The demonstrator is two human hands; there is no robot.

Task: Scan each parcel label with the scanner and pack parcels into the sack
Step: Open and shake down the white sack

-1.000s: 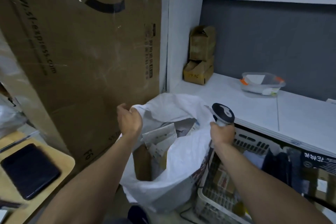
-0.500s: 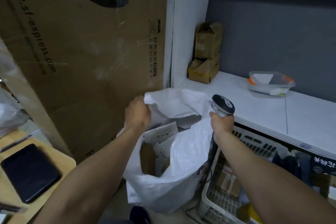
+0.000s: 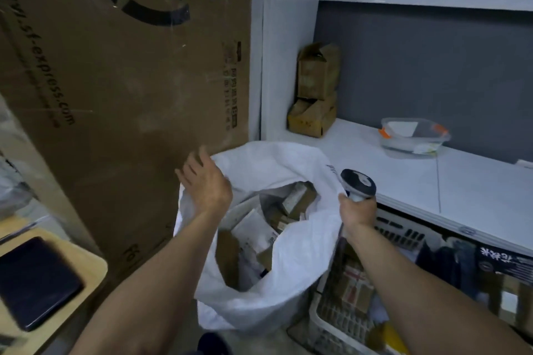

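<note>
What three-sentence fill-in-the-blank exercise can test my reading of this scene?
1. The right hand grips the ____.
2. Parcels lie inside the white ____.
3. The clear container on the counter has ____ clips.
Missing words: scanner; sack; orange.

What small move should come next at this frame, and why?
Probably the left hand should reach to the basket for another parcel: it is open and holds nothing, the sack gapes open, and the right hand grips the scanner ready.
</note>
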